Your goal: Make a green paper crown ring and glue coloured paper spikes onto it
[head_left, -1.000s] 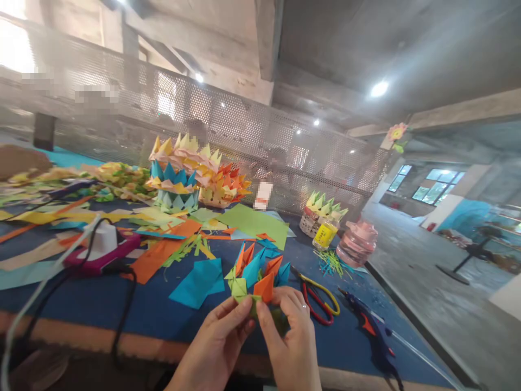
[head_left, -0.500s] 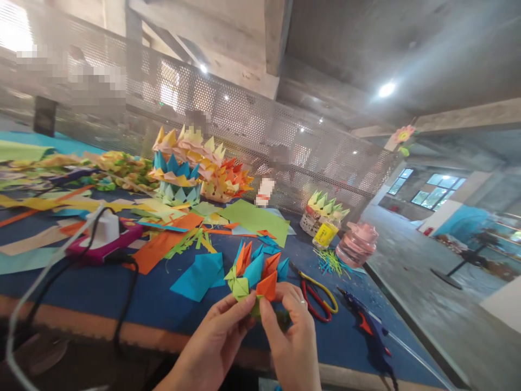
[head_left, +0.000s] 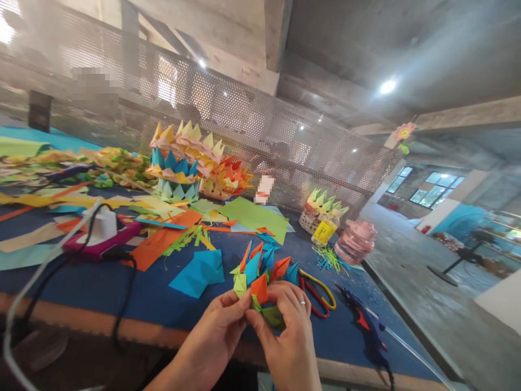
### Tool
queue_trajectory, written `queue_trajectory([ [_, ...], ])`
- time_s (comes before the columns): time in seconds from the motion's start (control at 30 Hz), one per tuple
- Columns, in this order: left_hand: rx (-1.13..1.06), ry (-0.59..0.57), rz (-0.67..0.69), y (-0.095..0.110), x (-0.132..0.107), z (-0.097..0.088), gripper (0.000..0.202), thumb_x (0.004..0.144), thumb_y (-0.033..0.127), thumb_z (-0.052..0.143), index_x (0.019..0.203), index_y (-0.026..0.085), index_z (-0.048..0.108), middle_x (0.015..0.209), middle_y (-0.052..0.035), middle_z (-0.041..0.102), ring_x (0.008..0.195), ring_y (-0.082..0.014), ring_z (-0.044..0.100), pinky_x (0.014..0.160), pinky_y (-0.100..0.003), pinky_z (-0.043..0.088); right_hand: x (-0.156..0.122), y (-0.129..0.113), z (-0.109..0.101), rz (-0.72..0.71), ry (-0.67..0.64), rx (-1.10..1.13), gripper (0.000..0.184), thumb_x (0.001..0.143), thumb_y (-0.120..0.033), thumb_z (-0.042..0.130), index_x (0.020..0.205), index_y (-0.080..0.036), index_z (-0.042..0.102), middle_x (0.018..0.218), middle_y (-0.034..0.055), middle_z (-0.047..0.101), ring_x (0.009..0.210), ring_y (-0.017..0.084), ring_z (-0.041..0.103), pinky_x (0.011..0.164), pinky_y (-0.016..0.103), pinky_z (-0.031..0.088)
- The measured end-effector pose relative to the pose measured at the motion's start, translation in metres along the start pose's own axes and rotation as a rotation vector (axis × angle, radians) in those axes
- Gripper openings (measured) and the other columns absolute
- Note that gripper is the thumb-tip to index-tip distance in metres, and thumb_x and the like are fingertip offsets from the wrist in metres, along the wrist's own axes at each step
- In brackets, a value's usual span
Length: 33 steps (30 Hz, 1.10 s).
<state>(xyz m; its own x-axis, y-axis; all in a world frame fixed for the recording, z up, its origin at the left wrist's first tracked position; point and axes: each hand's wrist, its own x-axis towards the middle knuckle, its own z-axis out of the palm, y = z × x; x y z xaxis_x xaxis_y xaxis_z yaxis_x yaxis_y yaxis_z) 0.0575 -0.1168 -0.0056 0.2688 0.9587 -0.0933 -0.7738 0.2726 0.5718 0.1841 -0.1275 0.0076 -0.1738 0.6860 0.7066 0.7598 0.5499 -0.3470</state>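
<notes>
A craft workshop inside a bare industrial building. The blue-covered worktable [head_left: 122, 296] is littered with cut coloured paper [head_left: 252, 217], with finished spiky paper baskets [head_left: 183, 157] at 11 o'clock. Scissors [head_left: 317, 290] and a glue gun [head_left: 366, 328] lie at 4 o'clock. Perforated metal railing [head_left: 252, 125] and concrete beams [head_left: 277, 32] rise behind, at 12 o'clock.
</notes>
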Motion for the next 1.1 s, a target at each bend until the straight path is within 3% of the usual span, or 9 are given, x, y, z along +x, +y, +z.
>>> queue_trajectory([
  [0.13,-0.082,-0.004,-0.031,-0.002,0.004,-0.005,0.025,0.053,0.025,0.090,0.059,0.011,0.069,0.063,-0.0006,0.063,0.062,-0.0081,0.055,0.063,-0.016,0.048,0.001,0.001,0.003,-0.040,0.031,-0.019,0.010,0.082,-0.021,0.068,0.081,-0.021,0.058,0.083,-0.0006,0.064,0.086,0.020,0.056,0.082,0.034,0.037],
  [0.4,-0.025,-0.081,0.002,0.003,0.007,-0.005,0.018,0.064,0.026,0.084,0.075,0.014,0.075,0.075,-0.0037,0.069,0.072,-0.0109,0.059,0.071,-0.018,0.049,0.004,0.005,0.009,-0.073,0.077,-0.019,0.005,0.087,-0.023,0.062,0.085,-0.022,0.058,0.086,0.0006,0.064,0.088,0.020,0.054,0.083,0.034,0.035],
  [0.53,0.027,-0.013,0.010,0.006,0.001,-0.012,0.022,0.067,0.033,0.082,0.082,0.019,0.075,0.096,-0.0053,0.069,0.095,-0.0182,0.061,0.081,-0.024,0.051,0.004,0.010,0.012,-0.092,0.141,-0.093,0.006,0.091,-0.027,0.058,0.088,-0.022,0.057,0.088,0.0015,0.063,0.090,0.020,0.053,0.086,0.035,0.033],
  [0.63,0.079,0.092,-0.034,0.010,-0.007,-0.029,0.035,0.060,0.033,0.085,0.091,0.022,0.075,0.114,-0.0057,0.065,0.113,-0.0258,0.055,0.086,-0.029,0.051,0.004,0.014,0.016,-0.094,0.166,-0.164,0.010,0.092,-0.032,0.056,0.090,-0.021,0.057,0.088,0.0023,0.063,0.092,0.022,0.053,0.091,0.038,0.030],
  [0.73,0.169,0.160,0.004,0.018,-0.016,-0.047,0.041,0.057,0.034,0.086,0.095,0.025,0.073,0.119,-0.0046,0.063,0.115,-0.0265,0.054,0.082,-0.027,0.052,0.005,0.016,0.024,-0.066,0.144,-0.184,0.018,0.092,-0.038,0.055,0.085,-0.021,0.056,0.086,0.0022,0.064,0.090,0.022,0.054,0.092,0.041,0.027],
  [0.87,0.311,0.188,0.123,0.034,-0.025,-0.057,0.034,0.068,0.032,0.079,0.101,0.028,0.070,0.121,-0.0015,0.061,0.113,-0.0225,0.053,0.083,-0.023,0.051,0.004,0.018,0.035,-0.018,0.019,-0.127,0.025,0.085,-0.046,0.063,0.080,-0.022,0.058,0.086,0.0000,0.066,0.090,0.023,0.056,0.088,0.040,0.029],
  [0.97,0.366,0.230,0.169,0.048,-0.025,-0.054,0.031,0.071,0.033,0.077,0.100,0.028,0.069,0.115,-0.0010,0.062,0.109,-0.0209,0.054,0.081,-0.022,0.051,0.001,0.020,0.033,-0.013,-0.017,-0.104,0.027,0.081,-0.045,0.068,0.094,-0.023,0.061,0.097,0.0018,0.066,0.096,0.024,0.056,0.090,0.039,0.031],
  [1.1,0.401,0.218,0.215,0.066,-0.018,-0.044,0.030,0.066,0.034,0.079,0.094,0.026,0.070,0.109,-0.0010,0.062,0.097,-0.0182,0.056,0.073,-0.020,0.051,-0.009,0.028,0.017,0.018,0.088,-0.108,0.036,0.093,-0.033,0.054,0.126,-0.019,0.050,0.120,0.0096,0.057,0.113,0.023,0.050,0.095,0.038,0.034],
])
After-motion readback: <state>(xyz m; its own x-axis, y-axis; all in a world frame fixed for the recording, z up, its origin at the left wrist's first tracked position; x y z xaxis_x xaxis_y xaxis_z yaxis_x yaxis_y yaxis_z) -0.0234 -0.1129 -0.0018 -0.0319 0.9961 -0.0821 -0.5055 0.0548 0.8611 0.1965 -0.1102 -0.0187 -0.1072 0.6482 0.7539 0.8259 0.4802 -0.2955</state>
